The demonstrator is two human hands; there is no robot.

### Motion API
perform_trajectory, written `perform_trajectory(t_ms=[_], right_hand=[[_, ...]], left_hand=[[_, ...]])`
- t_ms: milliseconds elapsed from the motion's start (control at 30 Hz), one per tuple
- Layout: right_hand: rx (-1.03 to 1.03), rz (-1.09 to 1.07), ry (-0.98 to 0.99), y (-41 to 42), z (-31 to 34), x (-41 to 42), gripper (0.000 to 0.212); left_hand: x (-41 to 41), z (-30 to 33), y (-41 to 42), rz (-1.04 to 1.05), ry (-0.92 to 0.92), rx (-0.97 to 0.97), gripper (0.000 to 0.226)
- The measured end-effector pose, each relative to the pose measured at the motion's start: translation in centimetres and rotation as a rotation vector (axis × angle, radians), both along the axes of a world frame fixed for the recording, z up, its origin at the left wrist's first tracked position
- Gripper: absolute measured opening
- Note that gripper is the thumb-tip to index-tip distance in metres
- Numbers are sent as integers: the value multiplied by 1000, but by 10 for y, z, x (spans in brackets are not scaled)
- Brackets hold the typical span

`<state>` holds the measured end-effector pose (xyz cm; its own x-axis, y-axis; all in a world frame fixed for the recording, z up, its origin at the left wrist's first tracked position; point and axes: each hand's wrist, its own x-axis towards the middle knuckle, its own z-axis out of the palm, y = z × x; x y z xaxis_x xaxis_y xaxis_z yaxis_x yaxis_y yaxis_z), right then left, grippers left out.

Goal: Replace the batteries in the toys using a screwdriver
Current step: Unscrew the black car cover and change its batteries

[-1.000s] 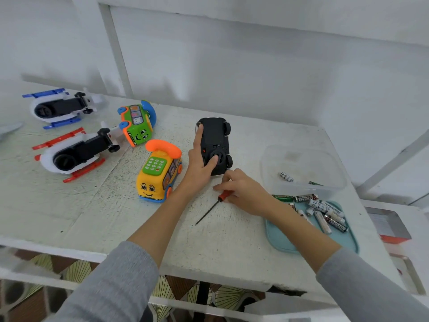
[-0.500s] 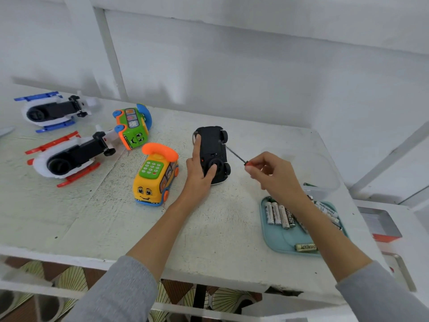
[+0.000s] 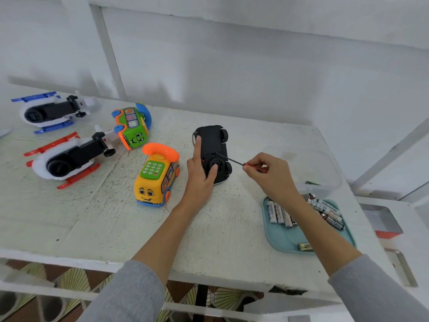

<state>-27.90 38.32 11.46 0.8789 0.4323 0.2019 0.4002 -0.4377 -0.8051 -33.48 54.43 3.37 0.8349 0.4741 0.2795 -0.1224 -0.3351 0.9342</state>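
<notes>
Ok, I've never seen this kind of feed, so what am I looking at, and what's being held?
There is no machine, only a person's bare hands, filmed from a camera on their head looking down at a white table. The left hand steadies an upturned black toy car. The right hand pinches a red-handled screwdriver, its tip at the car's underside. Nearby stand a yellow phone bus, a green bus and two toy helicopters. Batteries lie on a teal tray.
</notes>
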Motion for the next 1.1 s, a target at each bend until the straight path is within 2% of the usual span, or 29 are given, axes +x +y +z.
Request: perform_trajectory(t_ms=[367, 600, 733, 867, 1000, 1100], right_hand=[[-32, -25, -29, 1, 6, 5, 10], [-45, -22, -33, 2, 20, 3, 3], [15, -70, 39, 4, 30, -1, 19], [-167, -139, 10, 10, 34, 1, 29], [-162, -86, -92, 12, 39, 3, 8], [-148, -1, -166, 12, 43, 3, 17]], left_hand=[[-1, 4, -2, 16, 3, 23, 73], [-3, 5, -4, 20, -3, 63, 72], [-4, 5, -6, 30, -25, 105, 68], [-3, 4, -6, 48, -34, 82, 67], [-2, 3, -5, 49, -26, 77, 67], [-3, 4, -5, 42, -11, 65, 70]])
